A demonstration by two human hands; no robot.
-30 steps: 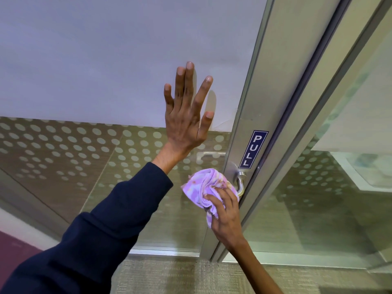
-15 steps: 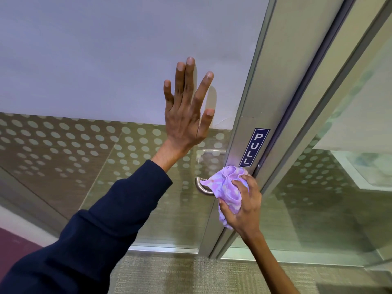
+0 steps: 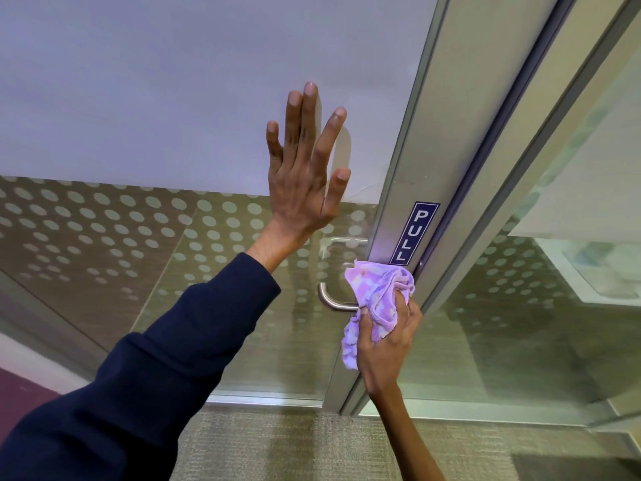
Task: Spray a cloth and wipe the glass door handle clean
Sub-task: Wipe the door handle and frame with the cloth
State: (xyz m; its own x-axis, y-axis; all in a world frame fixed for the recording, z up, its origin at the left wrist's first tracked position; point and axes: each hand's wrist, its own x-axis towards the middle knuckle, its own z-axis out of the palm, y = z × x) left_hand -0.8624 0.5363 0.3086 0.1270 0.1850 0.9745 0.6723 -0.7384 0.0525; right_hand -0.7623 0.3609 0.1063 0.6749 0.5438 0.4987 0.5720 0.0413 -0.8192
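Note:
A curved metal door handle point(image 3: 329, 301) sticks out from the metal frame point(image 3: 409, 161) of the glass door point(image 3: 194, 98). My right hand point(image 3: 388, 341) is closed on a crumpled lilac cloth point(image 3: 378, 293), which presses against the handle's inner end by the frame and hides that part. The handle's free bent end shows to the left of the cloth. My left hand point(image 3: 305, 164) lies flat on the frosted glass above the handle, fingers spread, holding nothing. No spray bottle is in view.
A blue PULL sign point(image 3: 412, 234) sits on the frame just above the cloth. A second glass panel point(image 3: 541, 307) stands to the right. Dotted film covers the lower glass. Carpet point(image 3: 312, 449) runs along the door's base.
My right hand has slid the cloth from the handle's outer bend rightward to its base by the frame, uncovering the bent end. My left hand has stayed flat on the glass.

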